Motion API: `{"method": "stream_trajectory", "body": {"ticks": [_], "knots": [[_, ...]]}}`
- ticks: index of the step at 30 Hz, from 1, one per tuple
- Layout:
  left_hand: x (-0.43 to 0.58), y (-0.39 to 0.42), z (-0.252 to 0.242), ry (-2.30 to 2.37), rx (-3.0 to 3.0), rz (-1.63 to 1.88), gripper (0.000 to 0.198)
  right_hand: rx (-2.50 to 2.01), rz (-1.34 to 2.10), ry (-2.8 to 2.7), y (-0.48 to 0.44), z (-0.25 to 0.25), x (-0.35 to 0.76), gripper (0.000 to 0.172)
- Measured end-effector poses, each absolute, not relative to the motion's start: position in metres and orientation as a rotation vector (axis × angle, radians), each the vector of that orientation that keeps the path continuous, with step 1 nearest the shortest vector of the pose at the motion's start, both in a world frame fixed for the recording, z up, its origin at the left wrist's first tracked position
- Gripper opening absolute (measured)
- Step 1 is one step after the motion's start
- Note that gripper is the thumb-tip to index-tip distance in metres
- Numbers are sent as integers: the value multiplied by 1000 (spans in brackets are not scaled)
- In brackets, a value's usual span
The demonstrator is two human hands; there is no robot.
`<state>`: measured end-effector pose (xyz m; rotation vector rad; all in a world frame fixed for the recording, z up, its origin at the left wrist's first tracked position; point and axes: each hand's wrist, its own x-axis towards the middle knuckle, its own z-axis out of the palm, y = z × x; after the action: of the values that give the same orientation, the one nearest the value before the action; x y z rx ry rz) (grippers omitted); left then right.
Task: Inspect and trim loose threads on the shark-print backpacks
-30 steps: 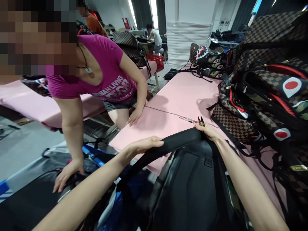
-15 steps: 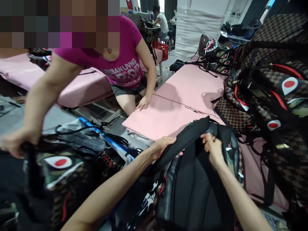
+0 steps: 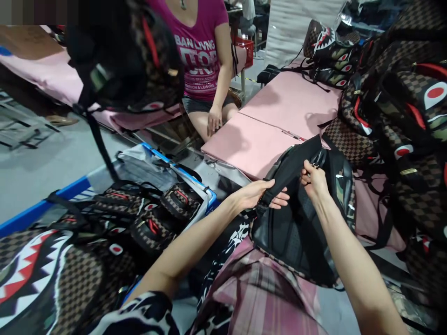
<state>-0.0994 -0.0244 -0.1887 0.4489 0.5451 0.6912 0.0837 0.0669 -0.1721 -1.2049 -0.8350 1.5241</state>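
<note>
A black backpack [image 3: 296, 232] rests in front of me with its padded back side up, leaning against the pink table's edge. My left hand [image 3: 260, 194] holds its black shoulder strap [image 3: 295, 160] near the lower end, thumb on top and fingers beneath. Over the back panel, my right hand [image 3: 314, 180] is closed, its fingertips pinched close to the strap. A small dark metallic piece shows by its knuckles; what the fingers hold cannot be made out.
Checkered backpacks [image 3: 415, 158] with red-and-white eye patches are heaped on the right. A blue-rimmed bin [image 3: 73, 186] at left holds several bags. Across the pink table [image 3: 251, 144] sits a person in a magenta shirt [image 3: 206, 51]. A blurred backpack [image 3: 129, 60] hangs in the air at upper left.
My view has tilted down. My left hand has slid toward the strap's lower end. The other person's bag has risen from the bin into the air.
</note>
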Motion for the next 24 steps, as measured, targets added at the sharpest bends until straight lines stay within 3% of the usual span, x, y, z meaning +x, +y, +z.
{"method": "stream_trajectory", "body": {"ticks": [12,21,24], "knots": [[-90,-55,-172,650,383,666,42,-1229,1489,-778,52,-171,91,36],[-101,-53,-170,605,-269,875,32,-1288,1380,-901,37,-186,87,23],[-109,-54,-171,612,-315,924,31,-1279,1342,-991,7,-194,96,27]]}}
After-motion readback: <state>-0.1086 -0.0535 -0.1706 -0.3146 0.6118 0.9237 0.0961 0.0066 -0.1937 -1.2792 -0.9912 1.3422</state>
